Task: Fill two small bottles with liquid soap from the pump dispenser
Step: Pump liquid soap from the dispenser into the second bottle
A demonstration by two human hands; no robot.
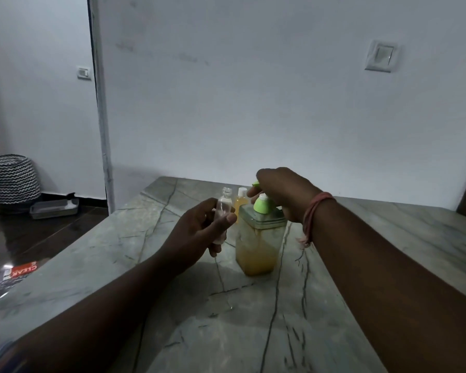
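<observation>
A clear square pump dispenser with orange-yellow soap in its lower half stands on the grey marble table. Its pump is green. My right hand rests on top of the pump head, fingers curled over the spout. My left hand holds a small clear bottle, uncapped and looking empty, upright just left of the dispenser. A second small bottle with a white cap and orange liquid stands behind, between the clear bottle and the pump.
The table meets a white wall at the back. Its left edge drops to a dark floor with a patterned basket and a grey tray. A red printed packet lies below the table's left edge.
</observation>
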